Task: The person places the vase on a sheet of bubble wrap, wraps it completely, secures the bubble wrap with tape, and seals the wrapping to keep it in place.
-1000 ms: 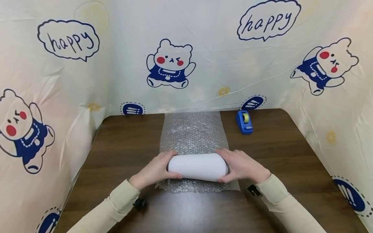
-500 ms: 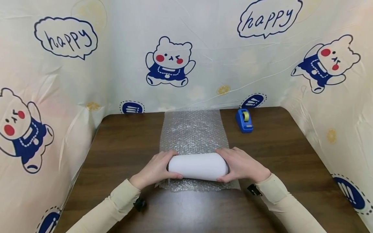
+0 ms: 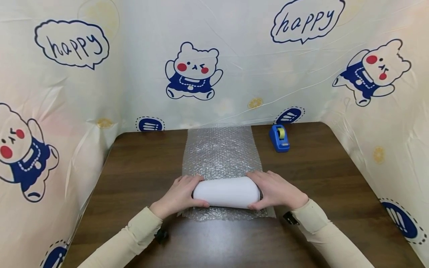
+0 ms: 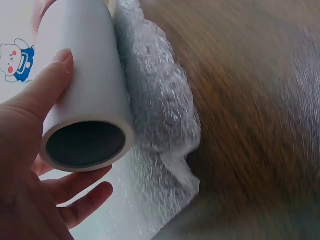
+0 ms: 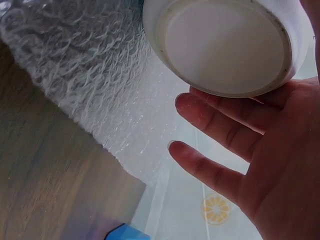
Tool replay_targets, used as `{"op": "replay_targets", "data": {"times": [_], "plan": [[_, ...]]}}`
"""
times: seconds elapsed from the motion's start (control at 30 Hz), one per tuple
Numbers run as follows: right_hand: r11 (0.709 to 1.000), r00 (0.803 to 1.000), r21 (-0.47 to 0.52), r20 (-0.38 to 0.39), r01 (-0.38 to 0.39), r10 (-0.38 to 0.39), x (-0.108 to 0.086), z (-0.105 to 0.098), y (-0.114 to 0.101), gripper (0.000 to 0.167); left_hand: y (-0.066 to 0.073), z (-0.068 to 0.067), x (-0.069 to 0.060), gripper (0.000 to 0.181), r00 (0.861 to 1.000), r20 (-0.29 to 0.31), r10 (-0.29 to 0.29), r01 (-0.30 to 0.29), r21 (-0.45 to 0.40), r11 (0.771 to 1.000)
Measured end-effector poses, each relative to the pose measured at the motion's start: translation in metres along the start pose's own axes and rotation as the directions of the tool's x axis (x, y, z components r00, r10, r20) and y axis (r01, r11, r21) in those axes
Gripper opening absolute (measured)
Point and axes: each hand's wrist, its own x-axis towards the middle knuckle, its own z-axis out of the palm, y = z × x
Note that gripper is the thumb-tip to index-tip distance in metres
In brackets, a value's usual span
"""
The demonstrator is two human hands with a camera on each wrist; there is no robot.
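Observation:
A smooth white vase (image 3: 228, 192) lies on its side over a sheet of bubble wrap (image 3: 221, 152), near the sheet's front edge. My left hand (image 3: 181, 193) grips the left end, thumb on the near side. In the left wrist view the vase's round open mouth (image 4: 86, 144) shows a dark inside. At the other end my right hand (image 3: 276, 190) holds the vase around its wider part. The right wrist view shows the flat pale base (image 5: 225, 47), with some fingers spread beneath it. Whether the vase touches the wrap is hard to tell.
A blue tape dispenser (image 3: 279, 138) with a yellow roll stands at the back right of the brown wooden table (image 3: 144, 160). The bubble wrap runs to the back edge. A printed curtain (image 3: 228, 74) encloses the back and both sides.

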Motion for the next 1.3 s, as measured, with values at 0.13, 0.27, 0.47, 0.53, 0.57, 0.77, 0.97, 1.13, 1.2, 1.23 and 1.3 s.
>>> {"op": "replay_targets", "data": {"times": [0.13,0.27,0.47,0.53,0.57,0.77,0.97,1.13,1.2,1.23,1.3], "plan": [[0.999,1.0,0.033,0.021,-0.015,0.014,0.001,-0.001,-0.001,0.088,0.0,0.0,0.0,0.081,1.0,0.012,-0.003,0.003,0.028,1.0],[0.998,0.999,0.063,0.032,-0.025,0.023,0.002,0.0,0.0,0.087,-0.001,0.002,-0.002,0.082,0.999,-0.03,0.045,-0.042,0.112,0.993],[0.996,0.998,0.086,0.052,-0.036,0.032,0.002,0.002,0.003,0.088,0.007,0.002,-0.004,0.064,0.898,-0.165,0.409,-0.336,0.344,0.877],[0.994,0.998,0.099,0.055,-0.042,0.037,0.001,0.001,0.003,0.088,0.013,0.0,-0.003,0.047,0.801,-0.165,0.575,-0.475,0.409,0.779],[0.993,0.998,0.105,0.057,-0.046,0.041,0.001,0.0,0.003,0.088,0.016,-0.001,-0.002,0.04,0.753,-0.149,0.641,-0.534,0.431,0.728],[0.99,0.996,0.13,0.076,-0.056,0.046,0.003,0.0,0.005,0.088,0.024,0.009,-0.007,0.037,0.666,-0.028,0.745,-0.658,0.448,0.605],[0.988,0.995,0.145,0.081,-0.062,0.051,0.004,-0.002,0.002,0.088,0.028,0.022,-0.013,0.032,0.674,-0.006,0.739,-0.644,0.486,0.591],[0.988,0.995,0.142,0.089,-0.061,0.049,0.004,0.0,0.003,0.089,0.027,0.028,-0.014,0.03,0.708,0.043,0.704,-0.624,0.505,0.597],[0.987,0.994,0.144,0.093,-0.066,0.052,0.004,0.001,0.003,0.089,0.027,0.03,-0.014,0.029,0.718,0.058,0.693,-0.619,0.51,0.598],[0.987,0.994,0.146,0.095,-0.067,0.054,0.004,0.002,0.004,0.089,0.027,0.031,-0.014,0.028,0.721,0.062,0.691,-0.617,0.512,0.597],[0.986,0.994,0.149,0.096,-0.072,0.058,0.004,0.002,0.004,0.089,0.027,0.033,-0.014,0.028,0.725,0.063,0.686,-0.611,0.519,0.598]]}}
